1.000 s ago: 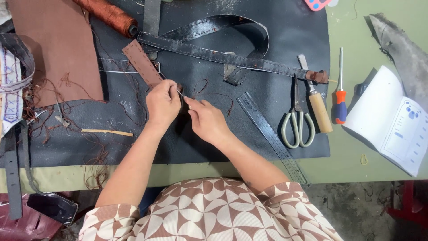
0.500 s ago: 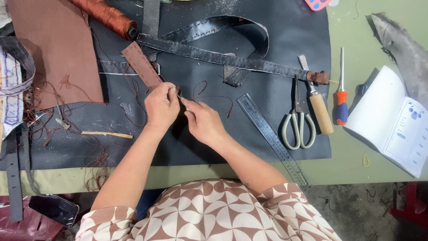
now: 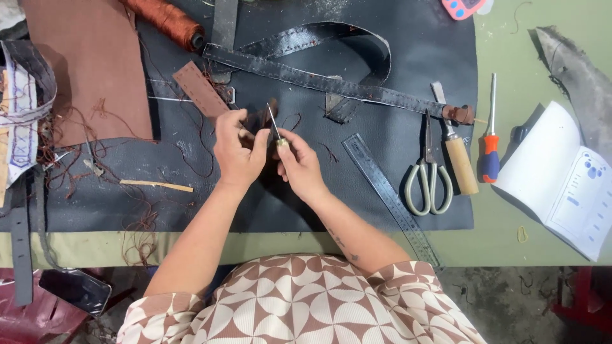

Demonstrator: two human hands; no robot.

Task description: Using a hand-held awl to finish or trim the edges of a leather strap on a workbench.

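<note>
Pinching hard, the left hand [image 3: 237, 150] closed thumb and fingers on a small dark leather piece [image 3: 260, 121] over the middle of the black work mat [image 3: 408, 57], while the right hand [image 3: 299, 167] gripped a thin metal awl [image 3: 273, 125] low on its shaft, point up and touching that piece. To my eye the step called for a steady pinch close to the point and a straight, unhurried push, fingertips clear of the tip. Just beside the left hand lay a brown punched leather strip [image 3: 200, 88]; a long black strap [image 3: 331, 83] ran toward the mat's right edge, with a steel ruler [image 3: 390, 197], scissors [image 3: 428, 172], a wooden-handled tool [image 3: 458, 156] and an orange screwdriver [image 3: 489, 143] well apart on the right. A spool of rust thread [image 3: 167, 22] sat at the top edge.

Hard to make out from the head view: the piece's shape, mostly hidden in the fingers, and whether thread ran through it. The awl's handle was buried in the right fist.
</note>
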